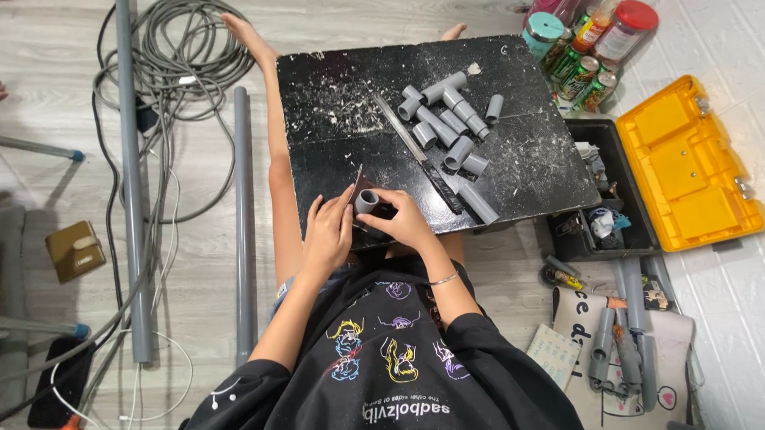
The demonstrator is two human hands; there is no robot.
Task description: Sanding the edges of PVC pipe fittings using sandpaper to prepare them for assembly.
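My right hand (404,221) grips a short grey pipe piece (366,200) at the near edge of a black work board (533,167). My left hand (328,232) holds a small sheet of reddish-brown sandpaper (355,184) against that pipe piece. Both hands meet just above my lap. Further out on the board lie several grey pipe fittings (447,111) and a long metal file (416,150).
An open yellow and black toolbox (677,166) stands right of the board. Bottles and cans (592,38) cluster at the far right. Long grey pipes (131,173) and a coiled cable (178,53) lie on the left floor. More pipe pieces (628,333) rest on a bag, lower right.
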